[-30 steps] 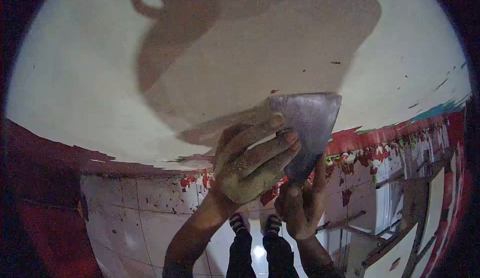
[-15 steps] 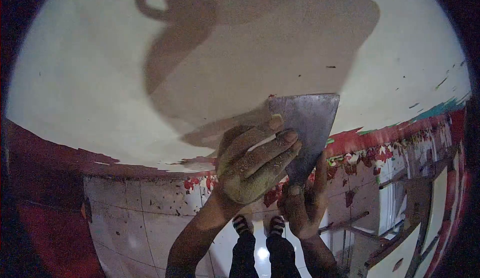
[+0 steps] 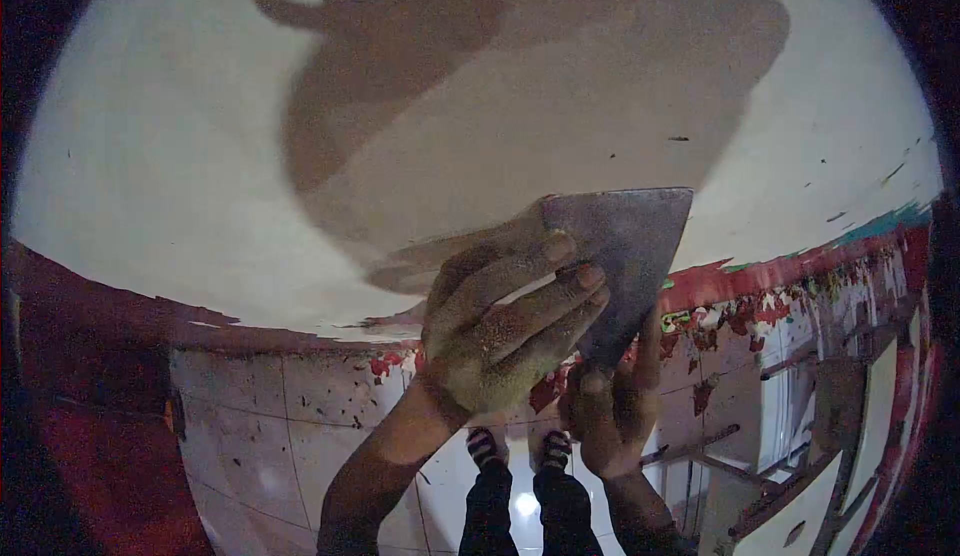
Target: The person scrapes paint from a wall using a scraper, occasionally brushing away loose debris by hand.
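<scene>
A wide metal scraper [image 3: 625, 256] lies with its straight top edge against the whitish wall [image 3: 200, 156]. My right hand [image 3: 615, 411] is closed round the lower, narrow end of the scraper, with the thumb on its face. The fingertips of my left hand [image 3: 505, 331] rest on the left part of the blade; its fingers are stretched out and slightly apart, with pale dust on them. Around the blade falls a large brown shadow. A few small dark marks show on the wall above it.
Red wall paint [image 3: 740, 281] with a ragged edge borders the white area. Below lies a tiled floor [image 3: 240, 396] with red and dark flakes. My feet in striped footwear [image 3: 483, 446] stand there. A frame-like structure [image 3: 780, 466] with pale panels is at the lower right.
The scraper has shifted slightly to the right against the wall, and its blade looks more tilted. My left forearm has moved a little to the left. The shadow has widened.
</scene>
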Tool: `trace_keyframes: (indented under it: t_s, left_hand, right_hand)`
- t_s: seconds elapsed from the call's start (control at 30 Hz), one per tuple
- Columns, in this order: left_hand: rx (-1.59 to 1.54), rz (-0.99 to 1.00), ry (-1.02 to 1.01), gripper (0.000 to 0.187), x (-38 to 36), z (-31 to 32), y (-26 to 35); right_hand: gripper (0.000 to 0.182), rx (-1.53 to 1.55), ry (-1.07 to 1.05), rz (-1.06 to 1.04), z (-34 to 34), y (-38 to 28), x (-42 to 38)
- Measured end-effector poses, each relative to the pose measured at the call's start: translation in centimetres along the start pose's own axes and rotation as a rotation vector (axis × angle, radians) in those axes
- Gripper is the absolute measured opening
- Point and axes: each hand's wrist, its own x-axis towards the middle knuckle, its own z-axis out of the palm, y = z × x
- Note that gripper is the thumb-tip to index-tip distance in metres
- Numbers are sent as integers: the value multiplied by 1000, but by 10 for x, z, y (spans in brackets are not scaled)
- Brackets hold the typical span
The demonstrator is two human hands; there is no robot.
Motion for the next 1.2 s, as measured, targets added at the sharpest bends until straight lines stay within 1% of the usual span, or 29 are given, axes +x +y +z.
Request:
trace_keyframes:
  t_s: [0.03, 0.07, 0.17, 0.23, 0.33, 0.37, 0.43, 0.47, 0.5, 0.53, 0.57, 0.6, 0.67, 0.77, 0.8, 0.83, 0.87, 0.9, 0.93, 0.97, 1.0, 1.07, 1.13, 1.17, 1.2]
  left_hand:
    - [7, -7, 0, 30, -1, 1, 2]
    - [14, -7, 1, 30, 0, 0, 3]
    - [27, 55, 18, 28, 3, 0, -4]
    - [51, 10, 9, 26, 1, 3, -3]
    - [59, 6, 0, 28, 21, -8, 2]
    - [52, 5, -2, 29, 28, -15, 6]
    - [19, 90, -99, 33, 9, -8, 5]
    - [4, 130, -149, 35, -7, -3, 4]
    - [13, 45, -180, 38, -24, -4, -2]
    - [17, -39, -211, 41, -44, -9, -10]
    - [54, -66, -219, 43, -45, -9, -13]
    - [91, -93, -227, 45, -46, -9, -15]
    - [246, -39, -195, 47, -26, 2, -26]
    - [488, 39, -149, 50, 2, 17, -31]
    - [252, 15, -446, 50, -17, 43, -25]
    - [7, -14, -735, 49, -59, 77, -20]
    - [-228, -324, -859, 48, -114, 90, -16]
    - [-419, -664, -904, 47, -167, 102, -11]
    - [-510, -768, -926, 48, -176, 93, -8]
    - [-562, -744, -949, 49, -149, 68, -8]
    - [-596, -664, -942, 50, -99, 36, -13]
    - [-585, -526, -851, 52, -8, -15, -23]
    - [-302, -373, -660, 55, 51, -35, -25]
    - [-7, -246, -521, 55, 61, -29, -26]
    - [279, -116, -369, 56, 67, -22, -27]
  right_hand:
    - [63, 21, -6, 19, 1, -1, 0]
    - [62, 12, -3, -10, 2, 4, 1]
    - [70, -102, 62, -190, 1, 18, 7]
    - [70, -155, 70, -235, 2, 14, 9]
    - [61, -103, 58, -206, 7, -1, 13]
    - [61, -65, 81, -203, 7, -2, 10]
    - [65, -111, 115, -243, -5, 14, 5]
    - [66, -253, 124, -305, -22, 30, -3]
    - [67, -393, 143, -368, -38, 46, -10]
    - [65, -490, 139, -276, -56, 54, -19]
    - [63, -591, 126, -185, -74, 63, -29]
    - [61, -582, 91, 99, -96, 77, -44]
    - [60, -733, 86, 77, -133, 104, -71]
    - [59, -812, 95, 145, -158, 113, -103]
    - [49, -841, 102, 155, -170, 117, -116]
    - [40, -790, 123, 187, -179, 130, -130]
    - [32, -751, 144, 205, -194, 152, -143]
    - [26, -294, 235, 310, -207, 173, -160]
    - [25, 15, 334, 379, -214, 178, -172]
    - [24, 13, 347, 395, -202, 141, -173]
    - [24, 12, 360, 410, -189, 100, -172]
    - [22, -360, 348, 385, -194, 87, -187]
    - [18, -357, 400, 455, -211, 93, -203]
    - [17, -355, 428, 482, -221, 99, -209]
    - [32, -499, 353, 426, -224, 92, -213]
